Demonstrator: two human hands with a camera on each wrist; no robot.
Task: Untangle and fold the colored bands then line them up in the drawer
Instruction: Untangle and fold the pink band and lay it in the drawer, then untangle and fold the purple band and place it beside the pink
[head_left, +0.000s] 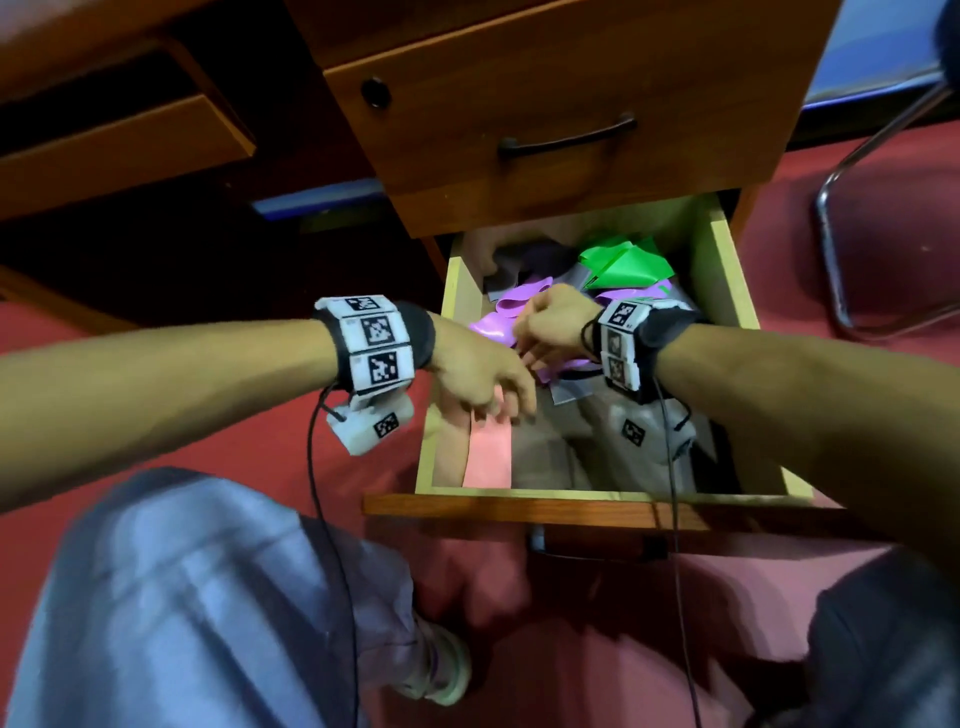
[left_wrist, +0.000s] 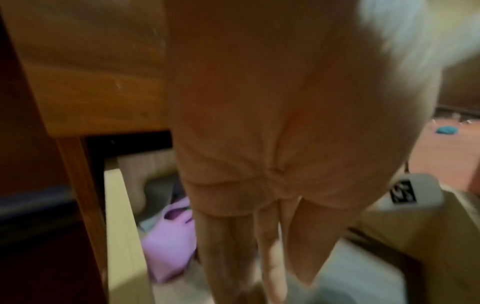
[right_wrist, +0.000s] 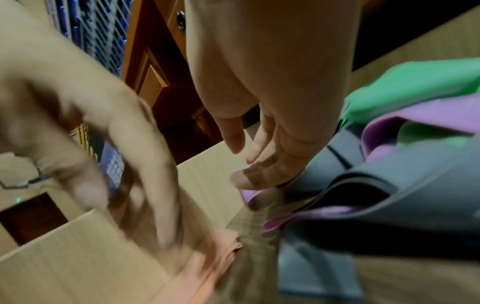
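Note:
The lower drawer (head_left: 727, 270) is pulled out. At its back lies a tangle of bands: green (head_left: 623, 265), purple (head_left: 493, 327), grey (head_left: 571, 391). A pink band (head_left: 488, 457) lies flat and folded along the drawer's front left. My left hand (head_left: 498, 405) hovers over the pink band's far end, fingers spread and pointing down; in the right wrist view this left hand (right_wrist: 116, 164) is blurred above the pink band (right_wrist: 207, 273). My right hand (right_wrist: 249, 164) reaches into the tangle, its straight fingertips (right_wrist: 246, 182) on the purple band (right_wrist: 324, 214) beside the grey band (right_wrist: 389, 195).
The shut upper drawer with a dark handle (head_left: 566, 137) overhangs the back of the open one. A metal chair leg (head_left: 831, 260) stands on the red carpet to the right. My knees are below the drawer front (head_left: 519, 505), and cables hang from both wrists.

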